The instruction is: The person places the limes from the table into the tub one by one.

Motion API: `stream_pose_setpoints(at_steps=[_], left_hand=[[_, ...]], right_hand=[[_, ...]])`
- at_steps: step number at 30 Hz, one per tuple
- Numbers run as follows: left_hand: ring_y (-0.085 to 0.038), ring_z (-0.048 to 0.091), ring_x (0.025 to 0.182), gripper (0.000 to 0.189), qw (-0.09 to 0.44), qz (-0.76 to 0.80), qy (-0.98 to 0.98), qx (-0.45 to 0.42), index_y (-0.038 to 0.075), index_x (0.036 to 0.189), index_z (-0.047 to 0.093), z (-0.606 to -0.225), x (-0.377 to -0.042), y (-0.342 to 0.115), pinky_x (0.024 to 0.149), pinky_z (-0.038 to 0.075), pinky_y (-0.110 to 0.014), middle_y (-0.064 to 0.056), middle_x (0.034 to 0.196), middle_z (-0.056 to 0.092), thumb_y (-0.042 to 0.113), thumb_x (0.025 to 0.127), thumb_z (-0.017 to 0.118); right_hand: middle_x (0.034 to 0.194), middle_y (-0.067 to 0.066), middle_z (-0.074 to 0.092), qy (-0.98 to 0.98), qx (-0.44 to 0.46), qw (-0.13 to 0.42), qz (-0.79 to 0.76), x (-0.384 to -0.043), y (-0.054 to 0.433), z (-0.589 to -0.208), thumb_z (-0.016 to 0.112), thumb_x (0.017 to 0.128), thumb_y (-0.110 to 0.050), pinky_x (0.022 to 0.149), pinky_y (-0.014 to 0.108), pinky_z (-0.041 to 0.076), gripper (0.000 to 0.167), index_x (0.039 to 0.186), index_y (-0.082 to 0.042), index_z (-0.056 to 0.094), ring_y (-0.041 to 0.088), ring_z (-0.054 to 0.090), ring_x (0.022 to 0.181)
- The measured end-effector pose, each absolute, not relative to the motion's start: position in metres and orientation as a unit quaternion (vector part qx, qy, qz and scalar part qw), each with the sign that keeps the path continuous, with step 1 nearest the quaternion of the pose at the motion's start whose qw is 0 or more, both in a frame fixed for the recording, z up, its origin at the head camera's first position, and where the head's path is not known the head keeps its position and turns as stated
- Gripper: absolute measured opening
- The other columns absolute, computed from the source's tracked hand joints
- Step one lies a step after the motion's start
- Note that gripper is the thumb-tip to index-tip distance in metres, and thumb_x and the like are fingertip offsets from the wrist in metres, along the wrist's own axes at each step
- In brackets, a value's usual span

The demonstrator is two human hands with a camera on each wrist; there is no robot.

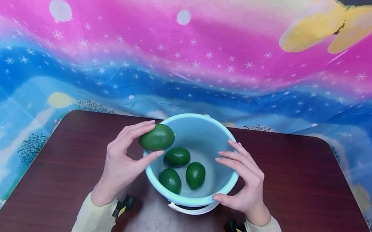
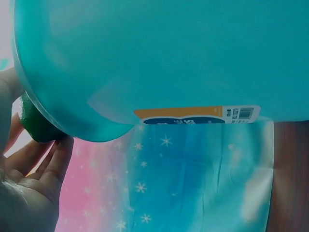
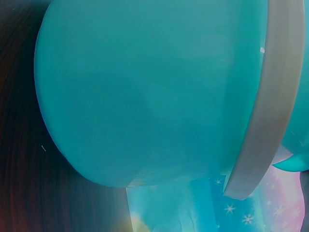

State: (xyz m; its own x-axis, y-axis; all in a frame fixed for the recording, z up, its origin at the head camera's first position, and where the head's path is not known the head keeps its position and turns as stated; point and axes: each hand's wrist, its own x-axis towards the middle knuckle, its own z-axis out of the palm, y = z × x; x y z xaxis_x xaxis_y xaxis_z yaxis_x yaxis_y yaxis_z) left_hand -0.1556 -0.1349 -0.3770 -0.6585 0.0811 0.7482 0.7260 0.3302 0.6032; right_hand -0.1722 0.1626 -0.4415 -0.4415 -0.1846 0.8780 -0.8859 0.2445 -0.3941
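My left hand [image 1: 123,164] pinches a green lime [image 1: 157,137] between thumb and fingers, over the left rim of a light blue bucket [image 1: 192,201]. Part of that lime [image 2: 36,121] shows behind the bucket's edge in the left wrist view. On the right side, my right hand [image 1: 247,183] holds the bucket's rim, its fingers reaching over the inside and its thumb at the front edge. Inside the bucket lie three more limes: one at the back [image 1: 177,157], one at the right [image 1: 195,175] and one at the front left [image 1: 170,180].
The bucket stands on a dark reddish-brown table [image 1: 303,186] with rounded far corners. Its white handle [image 1: 192,210] hangs down on the near side. A label [image 2: 198,115] is on the bucket's wall. Behind the table hangs a colourful snowflake-patterned cloth [image 1: 193,58].
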Motion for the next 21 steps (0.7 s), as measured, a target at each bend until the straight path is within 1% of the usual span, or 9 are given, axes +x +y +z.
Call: stream_pose_setpoints(at_steps=[7, 13, 21], left_hand=[[-0.033, 0.059, 0.118, 0.064, 0.3, -0.521, -0.748, -0.282, -0.004, 0.125, 0.067, -0.376, -0.155, -0.131, 0.098, 0.05, -0.029, -0.022, 0.127, 0.065, -0.012, 0.065, 0.089], [-0.032, 0.059, 0.119, 0.066, 0.295, -0.526, -0.743, -0.288, -0.002, 0.127, 0.068, -0.38, -0.157, -0.13, 0.099, 0.05, -0.03, -0.021, 0.128, 0.065, -0.011, 0.065, 0.089], [-0.031, 0.059, 0.12, 0.067, 0.29, -0.523, -0.744, -0.298, 0.003, 0.13, 0.068, -0.398, -0.166, -0.133, 0.1, 0.05, -0.032, -0.016, 0.131, 0.065, 0.0, 0.067, 0.093]], right_hand=[[0.106, 0.022, 0.071, -0.702, 0.38, 0.365, 0.48, -0.173, 0.163, -0.441, 0.077, 0.08, -0.065, 0.111, 0.063, 0.033, 0.072, 0.105, 0.003, 0.076, 0.048, 0.056, 0.12], [0.106, 0.021, 0.071, -0.702, 0.38, 0.362, 0.481, -0.173, 0.162, -0.442, 0.078, 0.079, -0.064, 0.112, 0.063, 0.032, 0.072, 0.105, 0.003, 0.076, 0.048, 0.056, 0.121], [0.107, 0.021, 0.071, -0.703, 0.379, 0.36, 0.482, -0.175, 0.162, -0.442, 0.079, 0.079, -0.064, 0.112, 0.062, 0.032, 0.072, 0.106, 0.003, 0.076, 0.049, 0.056, 0.121]])
